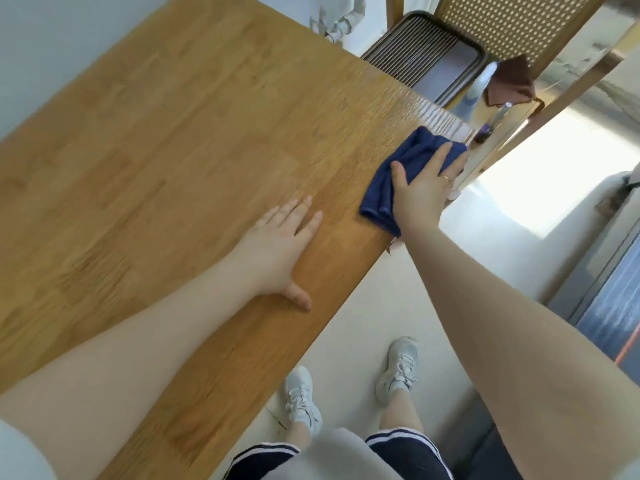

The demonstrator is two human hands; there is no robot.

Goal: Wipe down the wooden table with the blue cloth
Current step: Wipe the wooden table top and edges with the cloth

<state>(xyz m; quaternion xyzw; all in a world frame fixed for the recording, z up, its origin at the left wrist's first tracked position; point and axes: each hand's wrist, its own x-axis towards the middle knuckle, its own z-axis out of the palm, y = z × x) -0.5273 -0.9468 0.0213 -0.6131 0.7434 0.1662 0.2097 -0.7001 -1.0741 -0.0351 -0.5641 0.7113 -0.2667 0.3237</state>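
Observation:
The wooden table (180,140) fills the left and middle of the head view, its near edge running diagonally. A folded dark blue cloth (388,178) lies on the table close to its right corner. My right hand (426,188) presses flat on the cloth with fingers spread over it; part of the cloth is hidden under the palm. My left hand (280,251) rests flat on the bare wood, fingers apart, a short way left of the cloth and holding nothing.
Past the table's far edge stands a chair with a ribbed dark seat (422,57) and a woven cane back (512,26). A brown cloth (509,84) and a spray bottle (474,91) sit beyond the corner. My feet in white shoes (398,368) stand on the pale floor.

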